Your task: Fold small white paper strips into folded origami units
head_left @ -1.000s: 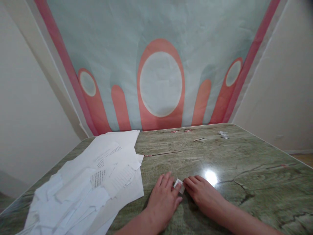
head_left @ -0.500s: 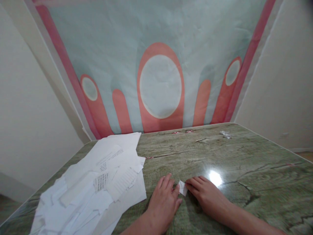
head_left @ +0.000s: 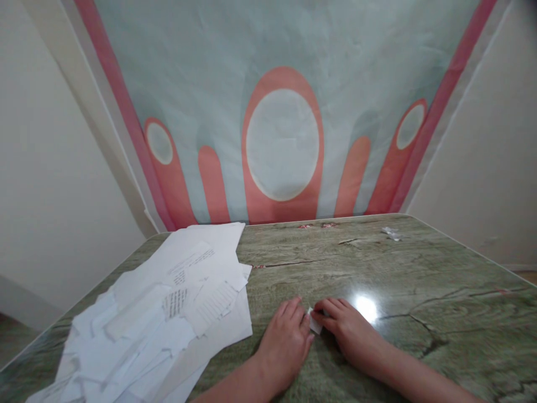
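A small folded piece of white paper point(head_left: 315, 324) lies on the table between my two hands. My left hand point(head_left: 286, 338) rests low at its left side, with the thumb and index finger closed on the paper's left edge and the other fingers stretched forward. From the right, my right hand point(head_left: 342, 324) pinches the paper's upper right part, and its curled fingers cover much of it. Just where the fingertips press is partly hidden.
A spread heap of white paper sheets point(head_left: 146, 319), some printed, covers the table's left side. Toward the far right edge lies a small crumpled silvery scrap point(head_left: 391, 233). The wood-patterned table point(head_left: 302, 280) meets a wall hanging point(head_left: 281, 145) at the back.
My right fingers have shifted slightly left and over the paper, covering more of it. My left hand stays beside it. The whole view has tilted a little.
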A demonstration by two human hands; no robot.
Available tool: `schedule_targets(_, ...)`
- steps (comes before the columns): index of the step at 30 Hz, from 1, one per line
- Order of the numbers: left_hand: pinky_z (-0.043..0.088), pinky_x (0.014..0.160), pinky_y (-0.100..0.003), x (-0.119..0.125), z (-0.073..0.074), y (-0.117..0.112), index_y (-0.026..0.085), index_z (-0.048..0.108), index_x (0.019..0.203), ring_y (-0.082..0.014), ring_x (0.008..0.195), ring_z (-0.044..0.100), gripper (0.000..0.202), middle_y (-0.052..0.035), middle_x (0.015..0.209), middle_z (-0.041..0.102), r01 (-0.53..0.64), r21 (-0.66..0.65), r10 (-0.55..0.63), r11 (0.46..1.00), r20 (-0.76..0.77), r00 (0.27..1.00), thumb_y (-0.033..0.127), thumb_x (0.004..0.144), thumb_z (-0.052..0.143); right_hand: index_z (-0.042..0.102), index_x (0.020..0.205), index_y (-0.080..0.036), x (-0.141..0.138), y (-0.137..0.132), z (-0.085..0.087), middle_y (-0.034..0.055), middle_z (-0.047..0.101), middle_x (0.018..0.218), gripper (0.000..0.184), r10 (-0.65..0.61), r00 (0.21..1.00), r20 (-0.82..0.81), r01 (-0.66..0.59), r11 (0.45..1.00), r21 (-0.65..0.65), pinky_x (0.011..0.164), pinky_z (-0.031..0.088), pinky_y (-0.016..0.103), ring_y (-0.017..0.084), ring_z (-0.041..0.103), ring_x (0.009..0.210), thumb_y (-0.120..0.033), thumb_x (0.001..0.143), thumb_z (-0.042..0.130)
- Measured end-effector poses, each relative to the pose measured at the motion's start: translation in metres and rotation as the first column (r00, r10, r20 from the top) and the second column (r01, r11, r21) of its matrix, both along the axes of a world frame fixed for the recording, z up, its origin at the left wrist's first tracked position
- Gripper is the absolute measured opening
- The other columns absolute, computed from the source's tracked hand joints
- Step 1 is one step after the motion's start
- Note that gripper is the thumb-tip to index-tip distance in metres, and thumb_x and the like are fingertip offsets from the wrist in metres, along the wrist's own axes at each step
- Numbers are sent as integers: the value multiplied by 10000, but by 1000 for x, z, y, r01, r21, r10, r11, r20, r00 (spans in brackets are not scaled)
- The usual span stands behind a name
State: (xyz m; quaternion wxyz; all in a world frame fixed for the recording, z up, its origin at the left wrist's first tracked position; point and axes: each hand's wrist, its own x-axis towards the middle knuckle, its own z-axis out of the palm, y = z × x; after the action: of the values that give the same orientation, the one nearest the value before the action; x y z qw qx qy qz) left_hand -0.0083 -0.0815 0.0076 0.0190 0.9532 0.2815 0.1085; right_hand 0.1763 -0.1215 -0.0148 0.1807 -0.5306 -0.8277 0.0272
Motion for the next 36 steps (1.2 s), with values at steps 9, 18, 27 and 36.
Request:
schedule_targets(9, 346, 1037, -418, 0, -2, 3, 142, 565, 1087, -254, 1201, 423, 266, -95, 1115, 579, 18, -62, -15, 998, 43, 999, 232, 837, 553, 615, 1078, -212, 1, 3, -3, 68, 598, 1041, 273, 10, 1000, -2, -10, 1000, 22, 799, 404, 344, 214, 515, 947, -116, 828, 562)
schedule_targets(18, 366, 1007, -419, -2, -3, 5, 174, 566, 1079, -246, 1167, 436, 264, -71, 1084, 575, 19, -102, -8, 995, 99, 995, 184, 816, 552, 579, 1128, -214, 2, 2, 4, 59, 605, 1058, 346, 28, 1000, 3, -28, 1000, 4, 815, 423, 340, 198, 525, 947, -71, 817, 532)
schedule_targets(27, 422, 868, -370, -4, -5, 14, 195, 628, 935, -215, 979, 499, 128, -57, 978, 573, 51, -187, -4, 981, 245, 969, 213, 839, 547, 529, 1192, -186, 20, 2, -2, 71, 652, 957, 331, 129, 990, 61, -135, 984, 119, 753, 454, 325, 192, 571, 867, -167, 862, 539)
schedule_targets(36, 407, 840, -321, -5, -1, 18, 187, 645, 842, -187, 933, 508, 114, -46, 944, 578, 61, -306, 40, 950, 313, 949, 186, 835, 531, 584, 1082, -122, 18, 6, -1, 83, 655, 841, 219, 201, 955, 219, -253, 938, 238, 706, 430, 333, 186, 575, 769, -192, 901, 484)
